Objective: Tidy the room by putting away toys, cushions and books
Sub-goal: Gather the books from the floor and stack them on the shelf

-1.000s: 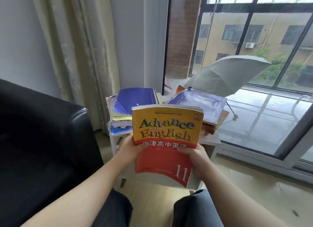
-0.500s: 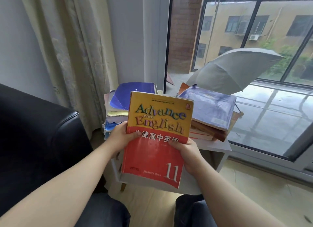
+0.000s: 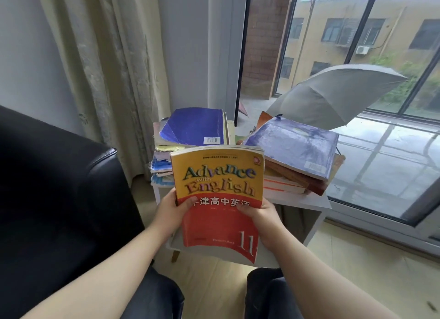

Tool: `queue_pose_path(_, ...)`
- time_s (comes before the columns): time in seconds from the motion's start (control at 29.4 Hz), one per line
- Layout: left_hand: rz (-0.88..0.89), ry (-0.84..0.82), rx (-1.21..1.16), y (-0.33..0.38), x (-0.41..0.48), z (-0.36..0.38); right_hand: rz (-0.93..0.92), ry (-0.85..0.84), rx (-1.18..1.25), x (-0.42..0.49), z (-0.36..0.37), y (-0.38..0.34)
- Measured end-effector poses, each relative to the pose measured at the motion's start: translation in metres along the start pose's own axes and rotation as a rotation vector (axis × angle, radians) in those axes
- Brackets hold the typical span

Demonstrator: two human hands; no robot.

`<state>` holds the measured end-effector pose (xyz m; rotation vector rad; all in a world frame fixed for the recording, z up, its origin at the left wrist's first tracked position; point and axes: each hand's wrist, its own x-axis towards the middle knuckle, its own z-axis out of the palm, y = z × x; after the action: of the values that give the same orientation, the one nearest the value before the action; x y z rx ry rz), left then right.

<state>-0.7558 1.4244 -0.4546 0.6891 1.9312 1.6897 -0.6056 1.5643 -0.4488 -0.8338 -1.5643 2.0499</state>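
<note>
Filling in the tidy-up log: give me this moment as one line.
phase: holding book | left hand: grips English textbook | right hand: grips same textbook | behind: left book pile, right book pile on white table

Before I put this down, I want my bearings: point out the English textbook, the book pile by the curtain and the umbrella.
English textbook (image 3: 217,175), head view, on its yellow upper cover.
book pile by the curtain (image 3: 195,125), head view, on the blue top cover.
umbrella (image 3: 338,92), head view, on its grey canopy.

2 book stacks, 1 textbook, 1 umbrella
</note>
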Motion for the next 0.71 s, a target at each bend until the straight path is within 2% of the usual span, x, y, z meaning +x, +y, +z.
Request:
queue_pose_path(0.2,-0.015,-0.014,0.140,0.002,0.014,0.003,0.026,0.064,0.027,0.002,-0.001,0.007)
queue_pose_path(0.34,0.034,0.010,0.176,0.008,0.028,0.009,-0.020,0.108,0.027,0.013,0.001,0.002)
queue_pose_path(0.54,0.060,0.043,0.119,0.006,0.034,0.008,-0.013,0.066,-0.009,0.023,0.004,0.001)
queue_pose_path(0.71,0.034,-0.060,0.157,-0.001,0.020,0.000,0.009,0.035,-0.087,0.016,-0.009,0.002)
